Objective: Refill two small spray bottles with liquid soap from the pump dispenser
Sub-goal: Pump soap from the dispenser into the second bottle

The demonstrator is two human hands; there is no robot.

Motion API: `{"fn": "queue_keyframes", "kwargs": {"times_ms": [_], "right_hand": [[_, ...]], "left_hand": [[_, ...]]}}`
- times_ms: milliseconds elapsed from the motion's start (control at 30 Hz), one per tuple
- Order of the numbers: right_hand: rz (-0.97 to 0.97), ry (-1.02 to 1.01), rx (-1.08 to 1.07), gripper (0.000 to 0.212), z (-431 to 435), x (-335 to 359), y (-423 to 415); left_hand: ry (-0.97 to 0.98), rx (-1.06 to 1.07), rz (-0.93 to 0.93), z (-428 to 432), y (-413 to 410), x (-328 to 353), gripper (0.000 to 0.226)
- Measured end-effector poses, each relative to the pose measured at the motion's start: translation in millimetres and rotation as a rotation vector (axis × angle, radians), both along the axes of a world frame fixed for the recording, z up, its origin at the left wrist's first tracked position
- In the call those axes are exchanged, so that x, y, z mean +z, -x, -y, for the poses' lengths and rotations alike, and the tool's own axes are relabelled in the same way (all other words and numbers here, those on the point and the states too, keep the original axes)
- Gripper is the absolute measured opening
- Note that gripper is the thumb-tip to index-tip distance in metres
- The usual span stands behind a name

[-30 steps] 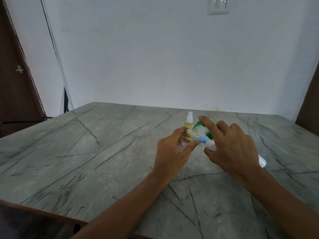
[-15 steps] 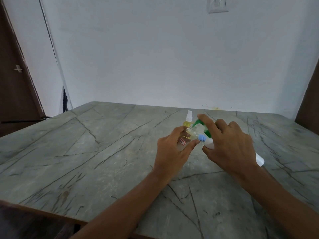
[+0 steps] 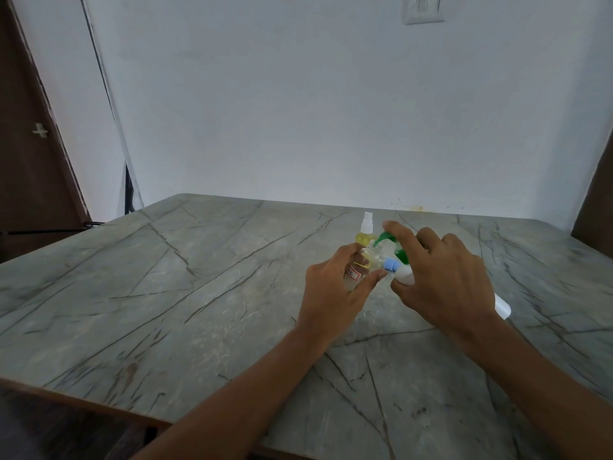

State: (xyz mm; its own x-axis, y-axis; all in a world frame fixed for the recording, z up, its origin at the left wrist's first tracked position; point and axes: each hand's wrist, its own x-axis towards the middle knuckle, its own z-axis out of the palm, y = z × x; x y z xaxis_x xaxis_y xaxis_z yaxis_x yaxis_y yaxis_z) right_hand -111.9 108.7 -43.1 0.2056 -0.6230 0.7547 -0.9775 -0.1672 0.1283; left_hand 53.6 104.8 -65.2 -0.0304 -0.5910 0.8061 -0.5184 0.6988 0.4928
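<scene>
Over the table (image 3: pixel 199 310), my left hand (image 3: pixel 335 293) grips the open spray bottle (image 3: pixel 360 270) while my right hand (image 3: pixel 441 277) presses the green pump (image 3: pixel 384 239); a misaimed spout could spill soap.

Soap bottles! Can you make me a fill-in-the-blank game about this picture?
1. The left hand holds a small clear ____.
2. The pump spout under the right hand is coloured ____.
3. The yellow bottle behind has a ____ sprayer on top.
4. Everything sits over a grey ____ with dark cracks.

Missing words: bottle; green; white; table
</scene>
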Motion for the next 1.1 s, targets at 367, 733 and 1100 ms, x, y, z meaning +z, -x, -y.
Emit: {"fn": "queue_keyframes", "kwargs": {"times_ms": [367, 733, 1100], "right_hand": [[0.016, 0.025, 0.003, 0.098, -0.6, -2.7, -0.3], [0.012, 0.058, 0.006, 0.101, -0.9, -2.0, -1.3], [0.033, 0.034, 0.031, 0.09, 2.2, -3.2, 1.9]], "left_hand": [[-0.006, -0.014, -0.017, 0.3, -0.7, 1.8, 0.049], [0.003, 0.0, -0.005, 0.5, -0.3, 1.8, 0.05], [0.009, -0.021, 0.044, 0.2, 0.3, -1.1, 0.049]]}}
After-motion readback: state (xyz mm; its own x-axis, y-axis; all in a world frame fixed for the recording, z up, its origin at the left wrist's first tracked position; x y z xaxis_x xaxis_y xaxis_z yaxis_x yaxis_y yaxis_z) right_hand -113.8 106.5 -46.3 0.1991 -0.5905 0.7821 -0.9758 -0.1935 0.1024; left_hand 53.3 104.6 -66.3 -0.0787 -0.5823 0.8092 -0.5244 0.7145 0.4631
